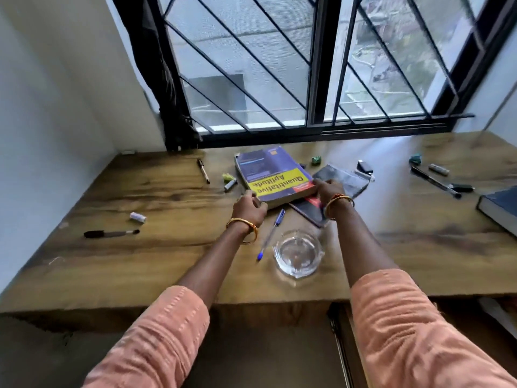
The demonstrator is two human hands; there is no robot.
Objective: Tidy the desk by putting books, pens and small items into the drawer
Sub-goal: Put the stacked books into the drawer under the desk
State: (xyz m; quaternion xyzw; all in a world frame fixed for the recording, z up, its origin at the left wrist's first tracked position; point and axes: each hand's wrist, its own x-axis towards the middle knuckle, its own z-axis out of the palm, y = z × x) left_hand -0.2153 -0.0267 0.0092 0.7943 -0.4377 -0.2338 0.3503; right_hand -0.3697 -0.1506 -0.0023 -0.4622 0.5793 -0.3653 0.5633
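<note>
A thick purple and yellow book [272, 175] lies in the middle of the wooden desk [167, 261]. My left hand [249, 206] grips its near left corner. My right hand [328, 189] grips its near right corner. Under the book sit a thin red-and-dark booklet [312, 210] and a dark notebook [345, 176]. A blue pen [272, 233] lies just in front of the book, between my arms. The drawer is not clearly in view.
A glass ashtray [298, 252] stands near the front edge. Left lie a black marker [110, 233], a small white tube [137, 217], a pen [203, 170]. Right lie a dark book [500, 210], a black pen [435, 182], and small items. A barred window [316, 65] is behind.
</note>
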